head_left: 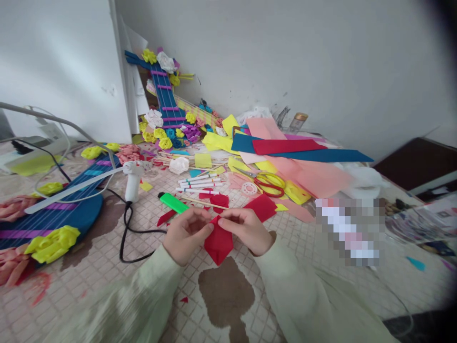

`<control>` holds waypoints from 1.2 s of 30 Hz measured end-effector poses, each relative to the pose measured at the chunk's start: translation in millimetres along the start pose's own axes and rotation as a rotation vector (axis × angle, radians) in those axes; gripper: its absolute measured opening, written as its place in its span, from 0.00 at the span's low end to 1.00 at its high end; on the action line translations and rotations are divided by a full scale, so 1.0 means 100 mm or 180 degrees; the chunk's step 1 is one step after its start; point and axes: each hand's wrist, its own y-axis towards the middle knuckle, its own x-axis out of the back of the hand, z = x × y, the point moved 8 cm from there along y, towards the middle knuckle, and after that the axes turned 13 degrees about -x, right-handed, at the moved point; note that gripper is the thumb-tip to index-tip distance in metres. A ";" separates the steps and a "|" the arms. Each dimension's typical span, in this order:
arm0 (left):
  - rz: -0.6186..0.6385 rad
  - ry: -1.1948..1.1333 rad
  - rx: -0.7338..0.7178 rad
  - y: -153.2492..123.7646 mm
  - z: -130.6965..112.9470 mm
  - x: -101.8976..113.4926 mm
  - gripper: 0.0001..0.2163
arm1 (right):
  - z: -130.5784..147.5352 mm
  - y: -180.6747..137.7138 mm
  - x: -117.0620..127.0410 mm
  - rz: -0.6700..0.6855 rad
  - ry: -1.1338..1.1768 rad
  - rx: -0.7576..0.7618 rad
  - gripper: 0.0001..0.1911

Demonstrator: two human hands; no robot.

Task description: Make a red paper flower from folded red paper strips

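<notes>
Between my hands is a piece of red crepe paper [219, 245], folded to a point at its lower end. My left hand [187, 232] pinches its upper left edge between thumb and fingers. At the top right edge, my right hand [247, 228] pinches the same piece. A thin wooden stick [203, 203] lies just beyond my fingertips. Close to my left hand is a bright green utility knife [173, 203]. More red paper [262, 207] lies beyond my right hand, and red-handled scissors [267, 183] rest farther back.
A white glue gun [132, 183] with a black cord stands to the left, near a blue flower-trimmed guitar shape [82, 200]. Several markers [202, 183] lie in the middle. Coloured paper sheets [303, 155] are piled at the back right. A blurred-out object [348, 231] is at right.
</notes>
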 end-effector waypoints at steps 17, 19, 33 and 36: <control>0.0153 0.0333 -0.0126 0.01 -0.04 0.00 0.05 | 0.01 -0.04 -0.10 0.0370 -0.0206 -0.0119 0.05; 0.0158 0.0411 -0.0156 0.01 -0.04 0.00 0.04 | 0.02 -0.04 -0.10 0.0327 -0.0295 -0.0056 0.04; 0.0135 0.0664 -0.0311 0.02 -0.08 0.02 0.03 | 0.03 -0.05 -0.12 0.0315 -0.0554 0.0021 0.07; 0.0143 0.0704 -0.0327 0.01 -0.08 0.01 0.03 | 0.03 -0.05 -0.11 0.0314 -0.0524 0.0021 0.10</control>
